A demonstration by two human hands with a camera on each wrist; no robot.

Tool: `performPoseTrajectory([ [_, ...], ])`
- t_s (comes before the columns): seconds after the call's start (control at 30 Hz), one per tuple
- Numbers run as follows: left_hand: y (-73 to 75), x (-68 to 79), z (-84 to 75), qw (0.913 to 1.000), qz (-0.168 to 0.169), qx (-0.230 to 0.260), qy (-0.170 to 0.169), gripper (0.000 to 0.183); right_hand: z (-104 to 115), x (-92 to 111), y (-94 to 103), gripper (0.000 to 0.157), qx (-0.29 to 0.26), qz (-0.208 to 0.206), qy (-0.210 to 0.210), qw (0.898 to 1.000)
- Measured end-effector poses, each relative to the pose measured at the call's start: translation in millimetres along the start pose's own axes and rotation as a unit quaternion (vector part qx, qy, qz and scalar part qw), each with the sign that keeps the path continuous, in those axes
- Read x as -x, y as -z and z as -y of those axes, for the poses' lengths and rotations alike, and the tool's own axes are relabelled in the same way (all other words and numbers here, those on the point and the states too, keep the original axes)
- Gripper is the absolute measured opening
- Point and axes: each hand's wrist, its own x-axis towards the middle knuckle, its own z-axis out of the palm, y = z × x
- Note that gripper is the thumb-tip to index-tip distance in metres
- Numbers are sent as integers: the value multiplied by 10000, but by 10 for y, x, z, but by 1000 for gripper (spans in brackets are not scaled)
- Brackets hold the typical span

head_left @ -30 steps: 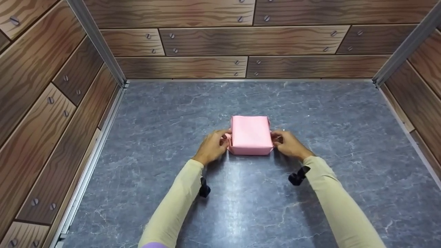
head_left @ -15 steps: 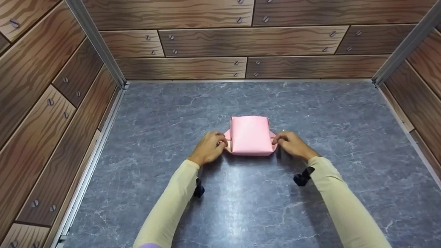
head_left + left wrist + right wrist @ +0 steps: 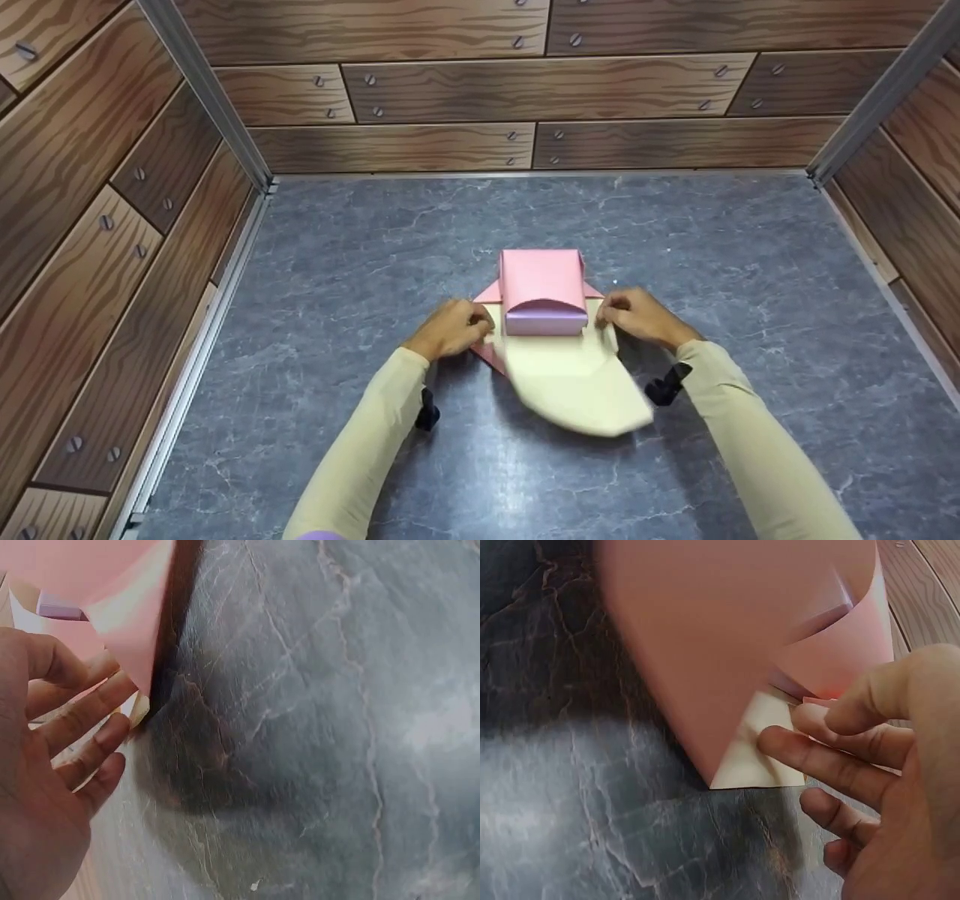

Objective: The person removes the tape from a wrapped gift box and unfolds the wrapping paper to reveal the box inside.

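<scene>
A lilac box [image 3: 546, 325] stands mid-table, its top covered by pink wrapping paper [image 3: 541, 277]. Toward me the paper's cream inner side [image 3: 577, 390] lies unfolded, its front flap blurred. My left hand [image 3: 450, 328] is at the paper's left side fold; in the left wrist view its loosely bent fingers [image 3: 86, 716] reach the edge of the pink sheet. On the other side, my right hand [image 3: 646, 315] is beside the box. The right wrist view shows its fingers [image 3: 825, 761] touching the cream underside at a paper corner.
The grey marbled tabletop [image 3: 375, 247] extends around the box. Wood-patterned walls [image 3: 450, 90] with metal corner rails [image 3: 225, 97] enclose it at the back and both sides. A black wrist camera [image 3: 667, 384] hangs below each sleeve.
The paper's front flap has come off the box and swung toward me, exposing the lilac front and cream inside. The side folds have spread outward, and both hands have moved slightly apart.
</scene>
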Motion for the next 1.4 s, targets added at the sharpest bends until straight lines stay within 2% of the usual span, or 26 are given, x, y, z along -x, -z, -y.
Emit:
performPoseTrajectory([
  [0.2, 3, 57, -18, 9961, 539, 689, 145, 26, 44, 59, 5, 19, -285, 515, -215, 9980],
  [0.3, -5, 91, -34, 9938, 739, 795, 229, 24, 43, 82, 6, 20, -223, 619, -85, 9978],
  [0.43, -38, 115, -45, 9953, 786, 540, 144, 20, 38, 99, -14, 21, -93, 655, 88, 9978],
  [0.5, -57, 111, -51, 9968, 692, 387, 7, 17, 34, 102, -28, 21, -18, 641, 122, 9979],
  [0.57, -71, 95, -65, 9985, 450, 294, -142, 13, 33, 100, -40, 17, 42, 528, 177, 9984],
  [0.67, -67, 49, -115, 9983, -206, 294, -470, 9, 44, 83, -40, 13, -34, 121, 270, 9996],
  [0.77, -33, -17, -194, 9931, -906, 288, -680, 10, 93, 40, -26, 15, -180, -338, 391, 9985],
  [0.87, -2, -93, -262, 9893, -1255, 145, -733, 14, 160, -13, -15, 18, -154, -592, 392, 9974],
  [1.03, 25, -226, -299, 9885, -1343, -113, -679, 24, 206, -142, 1, 26, 14, -848, 369, 9957],
  [1.17, 59, -292, -283, 9893, -1352, -182, -516, 30, 206, -249, 6, 30, -93, -1034, 475, 9935],
  [1.4, 115, -367, -248, 9946, -1013, 8, -206, 42, 198, -355, -31, 31, -365, -1081, 383, 9927],
])
